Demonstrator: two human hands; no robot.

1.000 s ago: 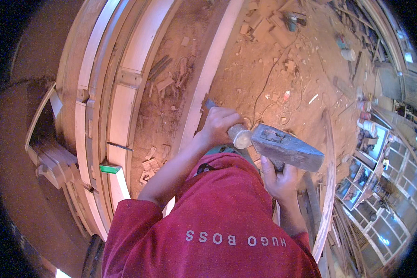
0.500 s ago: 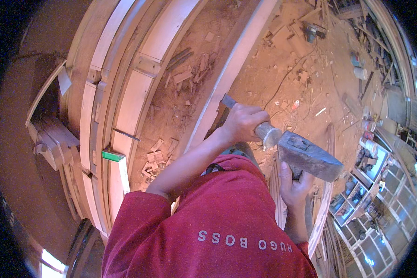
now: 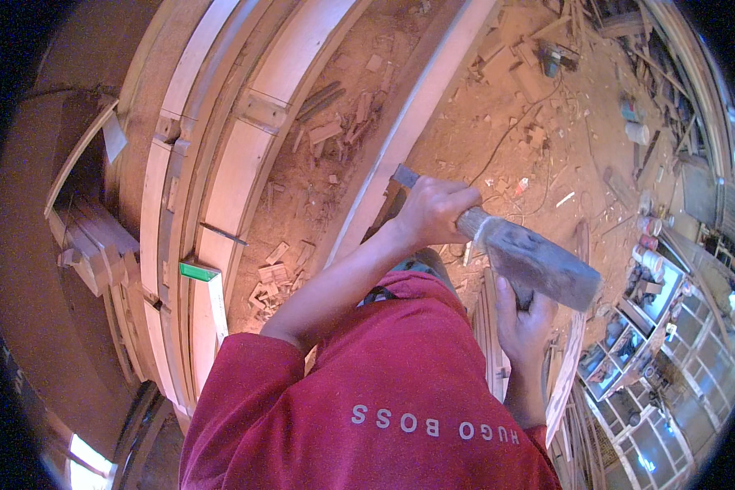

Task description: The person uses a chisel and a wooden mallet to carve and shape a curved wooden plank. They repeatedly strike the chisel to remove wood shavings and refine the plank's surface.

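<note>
Gripping a hatchet (image 3: 524, 257) by its handle, left hand (image 3: 434, 210) clamped tight; right hand (image 3: 521, 320) just below the blade, closed on a wooden strip (image 3: 492, 327) beside it.

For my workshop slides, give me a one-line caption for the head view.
Left hand grips a hatchet by its handle; right hand sits beneath the blade, above wood strips.

Obstacles: curved frame (image 3: 245, 171) on your left, long rail (image 3: 400, 139) running far to near, offcuts (image 3: 335, 122) between them. Free room: sawdust floor (image 3: 539, 106) far right, crossed by a cable (image 3: 506, 139).
</note>
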